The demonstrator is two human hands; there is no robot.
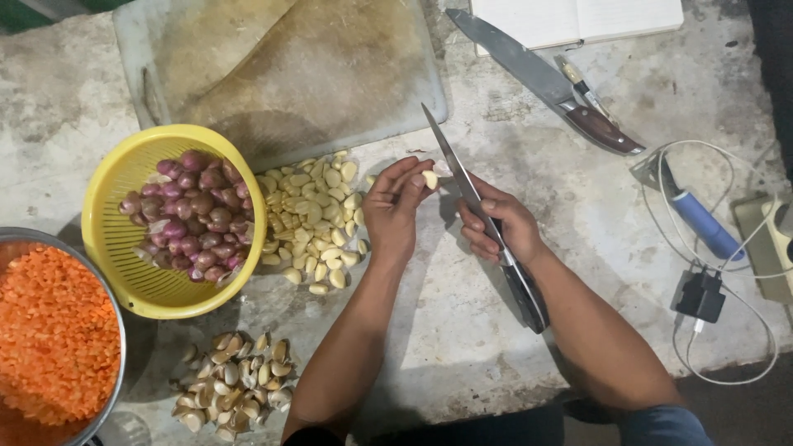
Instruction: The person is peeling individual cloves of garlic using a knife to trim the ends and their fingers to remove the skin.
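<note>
Near the tabletop's [512, 347] middle: left hand [392, 211], fingers [410, 183] pinched on one peeled clove [429, 178]. Just beside it: right hand [504, 223], fingers clenched round a long knife [453, 161], blade tip up toward the far edge, dark handle down along the forearm, blade edge close against the clove.

Knives, two: the held one, plus a second knife [537, 78] with brown handle, flat near the far right corner. One small tool [582, 87] beside that blade, too small to tell its kind.

One heap of peeled cloves [314, 219], left of the left hand, too many to count. One heap of unpeeled garlic [235, 384], at the near edge, also uncounted.

One yellow colander [124, 177] toward the left edge, round, full of purple shallots [190, 215], dozens. One metal bowl [116, 318] at the near left corner, partly cut off, full of chopped orange bits [54, 334].

One worn grey cutting board [289, 66] along the far edge, bare, stained brown.

One white open book [578, 18] at the far edge, rectangular, pages blank as far as visible.

Right edge: one blue-handled tool [702, 223], one black charger [700, 296], white cables [743, 355] looped around both, one pale flat device [772, 248] partly cut off. No readable labels or signs.
</note>
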